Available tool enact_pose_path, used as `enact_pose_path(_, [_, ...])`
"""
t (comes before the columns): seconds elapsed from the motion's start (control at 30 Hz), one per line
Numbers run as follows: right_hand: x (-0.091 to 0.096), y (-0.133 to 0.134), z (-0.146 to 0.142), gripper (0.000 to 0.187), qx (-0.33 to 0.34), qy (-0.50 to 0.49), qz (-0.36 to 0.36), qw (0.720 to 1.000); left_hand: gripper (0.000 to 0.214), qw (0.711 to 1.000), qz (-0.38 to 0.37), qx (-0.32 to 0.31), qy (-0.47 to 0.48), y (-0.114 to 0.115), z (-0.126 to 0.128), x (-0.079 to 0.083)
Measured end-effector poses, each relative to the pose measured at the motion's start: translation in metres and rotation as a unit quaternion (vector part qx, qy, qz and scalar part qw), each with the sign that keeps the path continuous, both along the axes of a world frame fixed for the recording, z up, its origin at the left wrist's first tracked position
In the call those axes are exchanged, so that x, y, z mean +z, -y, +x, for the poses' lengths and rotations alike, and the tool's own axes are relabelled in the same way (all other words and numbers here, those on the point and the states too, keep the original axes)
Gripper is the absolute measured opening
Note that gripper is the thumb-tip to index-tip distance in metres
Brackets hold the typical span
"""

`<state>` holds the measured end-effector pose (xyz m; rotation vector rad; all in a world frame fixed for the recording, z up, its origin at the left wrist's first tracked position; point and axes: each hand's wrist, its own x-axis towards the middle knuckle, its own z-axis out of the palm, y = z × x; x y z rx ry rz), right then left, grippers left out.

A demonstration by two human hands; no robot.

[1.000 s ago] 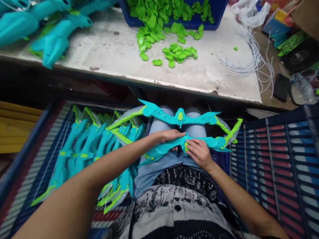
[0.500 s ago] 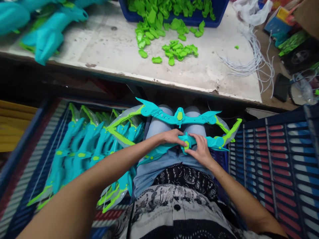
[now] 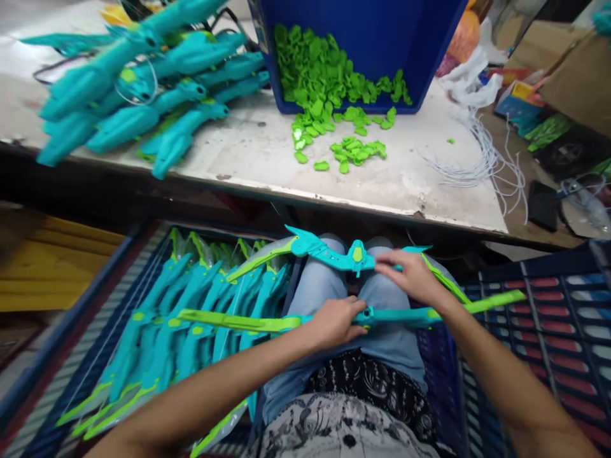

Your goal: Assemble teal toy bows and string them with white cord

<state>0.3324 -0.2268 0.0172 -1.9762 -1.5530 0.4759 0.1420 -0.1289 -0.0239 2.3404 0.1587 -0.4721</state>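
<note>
Two teal and lime toy bows lie across my lap. My left hand [image 3: 337, 321] is closed round the middle of the near toy bow [image 3: 405, 315], which lies level with its lime tips reaching left and right. My right hand [image 3: 410, 275] rests on the far toy bow [image 3: 329, 254] over my knees, its fingers curled on the teal part just right of the green centre piece.
A heap of finished bows [image 3: 191, 305] fills the blue crate at my left. A blue crate [image 3: 548, 305] stands at my right. The white table [image 3: 258, 152] holds teal bow bodies [image 3: 143, 83], loose green pieces [image 3: 353, 149], a tipped blue bin [image 3: 363, 44] and white strings [image 3: 482, 159].
My right hand left the near bow and moved up onto the far bow. The near bow now lies flat in my left hand alone. The view tilted up toward the table.
</note>
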Motion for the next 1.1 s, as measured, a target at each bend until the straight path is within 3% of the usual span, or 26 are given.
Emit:
enact_pose_path(0.07, [0.018,-0.052,0.016,0.026,-0.048,0.116,0.076,0.989,0.043,0.993,0.109,-0.016,0.051,0.006,-0.012,0.002])
enact_pose_path(0.13, [0.027,-0.111,0.026,0.027,-0.068,0.199,0.076,0.975,0.051,0.978,0.183,-0.015,0.096,0.013,-0.020,-0.007])
enact_pose_path(0.2, [0.026,-0.167,0.030,0.033,-0.058,0.255,0.051,0.964,0.058,0.971,0.210,-0.001,0.117,0.019,-0.025,-0.020])
enact_pose_path(0.3, [0.019,-0.228,0.031,0.035,-0.031,0.303,-0.002,0.953,0.073,0.980,0.169,0.023,0.102,0.025,-0.031,-0.036])
enact_pose_path(0.4, [0.016,-0.254,0.028,0.030,-0.034,0.322,-0.031,0.946,0.080,0.992,0.071,0.061,0.080,0.023,-0.033,-0.035])
enact_pose_path(0.5, [0.018,-0.243,0.028,0.033,-0.074,0.289,-0.026,0.954,0.074,0.990,-0.047,0.127,0.032,0.008,-0.023,-0.024])
enact_pose_path(0.63, [0.017,-0.186,0.043,0.032,-0.166,0.154,0.024,0.974,0.068,0.980,-0.115,0.146,-0.075,-0.016,0.003,-0.021])
enact_pose_path(0.73, [0.010,-0.138,0.061,0.027,-0.249,0.101,0.041,0.962,0.057,0.976,-0.149,0.133,-0.092,-0.025,0.018,-0.027])
enact_pose_path(0.83, [0.002,-0.107,0.074,0.025,-0.291,0.138,0.040,0.946,0.052,0.970,-0.180,0.134,-0.090,-0.028,0.023,-0.034])
enact_pose_path(0.97, [-0.003,-0.095,0.087,0.019,-0.233,0.204,0.085,0.947,0.055,0.961,-0.218,0.148,-0.088,-0.029,0.022,-0.039])
enact_pose_path(1.03, [-0.002,-0.096,0.096,0.017,-0.138,0.202,0.118,0.963,0.053,0.948,-0.258,0.163,-0.091,-0.030,0.022,-0.040])
enact_pose_path(1.1, [0.002,-0.098,0.107,0.019,-0.035,0.177,0.107,0.978,0.049,0.929,-0.309,0.178,-0.102,-0.032,0.023,-0.041])
